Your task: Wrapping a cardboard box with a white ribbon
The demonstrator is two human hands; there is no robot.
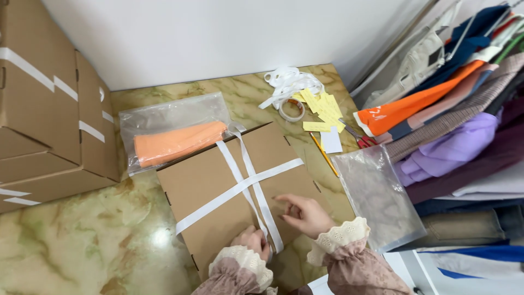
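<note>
My left hand (252, 241) pinches the white ribbon (240, 186) at the near edge of the flat cardboard box (207, 180). My right hand (305, 214), fingers loosely spread, holds nothing and presses on the box lid.

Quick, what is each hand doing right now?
Left hand: closed, pinching the white ribbon strap at the near edge of the flat brown cardboard box.
Right hand: open, fingers resting on the box top, holding nothing.

The person is wearing a dusty pink top with a fine, crinkled texture — both sleeves are ending in gathered cuffs trimmed with cream eyelet lace. The left hand (252, 241) and right hand (305, 214) are showing bare — no gloves, rings or watch.
</note>
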